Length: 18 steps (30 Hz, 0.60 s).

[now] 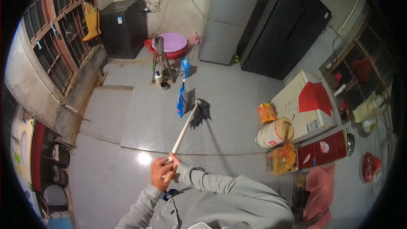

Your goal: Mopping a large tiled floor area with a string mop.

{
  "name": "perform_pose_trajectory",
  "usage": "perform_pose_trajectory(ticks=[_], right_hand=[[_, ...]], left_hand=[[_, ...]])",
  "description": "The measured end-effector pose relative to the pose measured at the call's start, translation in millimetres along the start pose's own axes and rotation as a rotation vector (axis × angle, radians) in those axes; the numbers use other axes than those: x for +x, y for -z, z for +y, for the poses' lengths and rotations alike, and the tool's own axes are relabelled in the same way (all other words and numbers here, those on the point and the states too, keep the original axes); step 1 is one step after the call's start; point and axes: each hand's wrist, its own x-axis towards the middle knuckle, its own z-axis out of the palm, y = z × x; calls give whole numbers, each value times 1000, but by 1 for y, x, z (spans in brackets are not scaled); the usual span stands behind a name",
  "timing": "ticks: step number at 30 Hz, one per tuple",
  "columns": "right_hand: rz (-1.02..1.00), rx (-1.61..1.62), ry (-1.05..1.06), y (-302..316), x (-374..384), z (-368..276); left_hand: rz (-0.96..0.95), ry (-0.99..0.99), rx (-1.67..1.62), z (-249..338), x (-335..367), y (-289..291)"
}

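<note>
A mop with a pale handle (184, 133) slants away from me, and its dark, stringy mop head (203, 113) rests on the grey floor. My left hand (161, 172) is closed round the upper end of the handle. Right beside it, my right hand (175, 160) also grips the handle, its fingers partly hidden. Just left of the mop head stands a blue and white packet (182, 100). Farther back are a blue bottle (185, 67) and a white pump bottle (158, 78).
Purple and red basins (171, 43) sit by the far wall, between a dark boxy appliance (123, 29) and a grey fridge (227, 19). A black fridge (284, 27) stands farther right. Along the right are a white drum (274, 133), an orange box (267, 113) and a white chest (292, 101).
</note>
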Motion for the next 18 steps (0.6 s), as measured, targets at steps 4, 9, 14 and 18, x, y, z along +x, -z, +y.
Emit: perform_pose_trajectory(ticks=[4, 9, 14, 18], right_hand=[[622, -420, 530, 78, -32, -114], [686, -415, 524, 120, -155, -274], [692, -417, 453, 94, -168, -279], [473, -177, 334, 89, -70, -210]], left_hand=[[-247, 108, 167, 5, 37, -111], [-466, 33, -156, 48, 52, -173], [-309, 332, -130, 58, 59, -156], [-119, 318, -56, 82, 71, -126]])
